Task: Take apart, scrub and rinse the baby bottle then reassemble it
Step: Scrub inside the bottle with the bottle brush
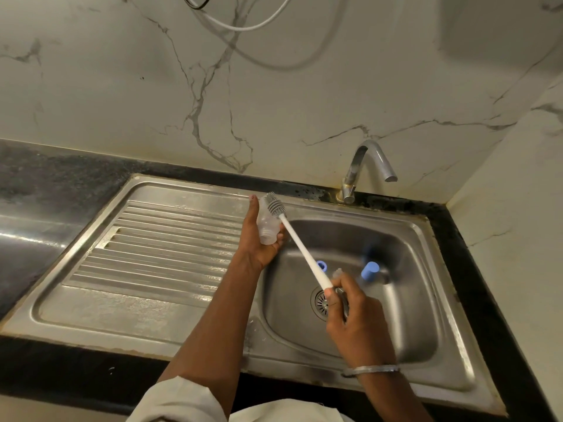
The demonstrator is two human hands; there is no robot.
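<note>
- Head view: the left hand [256,242] is curled around the clear baby bottle [266,227], holding it above the inner edge of the drainboard [167,239], with its threaded neck toward the palm.
- The right hand [353,318] grips the far end of the white brush [301,248] above the sink [411,269]. The grey bristle head [274,205] lies against the outside of the bottle near its base.
- A blue ring [321,265] and a blue cap [370,271] lie in the basin, so the bottle is already apart. No water shows at the tap [365,166].
- Likely step: scrubbing the bottle body, with rinsing and reassembly to come.
- Risk: held so far back on a long handle, the brush has little control. A hard stroke could skid the head off the smooth plastic.
- Risk: the left hand holds only the lower part of the bottle. If it is soapy, a sideways push from the brush could knock it onto the steel.
- Risk: the ring sits near the drain [319,301], where the brush could nudge it. A blurred clear piece by the right hand may be the teat, but I cannot tell.
</note>
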